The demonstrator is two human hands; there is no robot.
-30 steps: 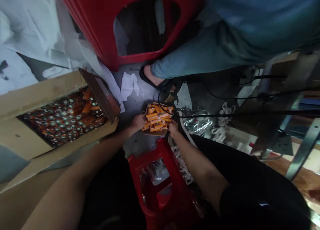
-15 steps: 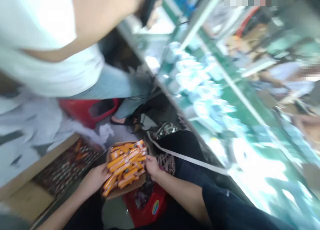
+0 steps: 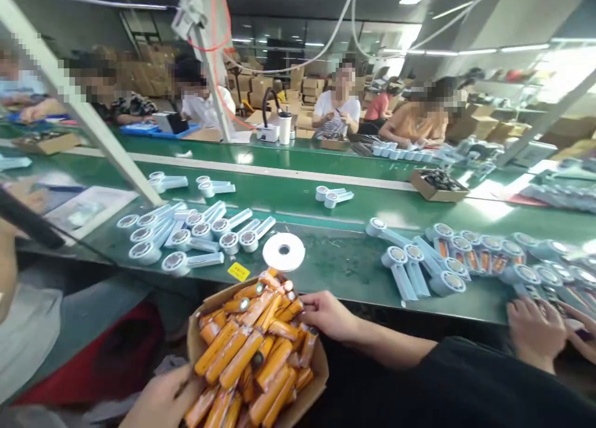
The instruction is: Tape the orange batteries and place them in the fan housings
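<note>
A cardboard box [image 3: 322, 367] heaped with orange cylindrical batteries [image 3: 254, 347] is held between my two hands, close to the bench's front edge. My left hand [image 3: 165, 394] grips its left side, the fingers partly hidden by the box. On the far right side, my right hand [image 3: 333, 316] is closed around the rim, its thumb and fingers near the batteries. Just beyond the box, a white tape roll [image 3: 284, 251] and a yellow label [image 3: 239, 271] lie on the green bench [image 3: 344, 260].
Light-blue handheld fan bodies [image 3: 202, 230] lie in a group at left; more fan parts [image 3: 488, 248] line the right, where a co-worker's hands [image 3: 535, 328] work. A slanted metal post [image 3: 93, 111] rises at left. Several people sit across the bench. A red stool [image 3: 107, 353] stands lower left.
The view has swung up from the floor to the bench. Still in both hands, the box of batteries has come from low by the stool up to the bench edge.
</note>
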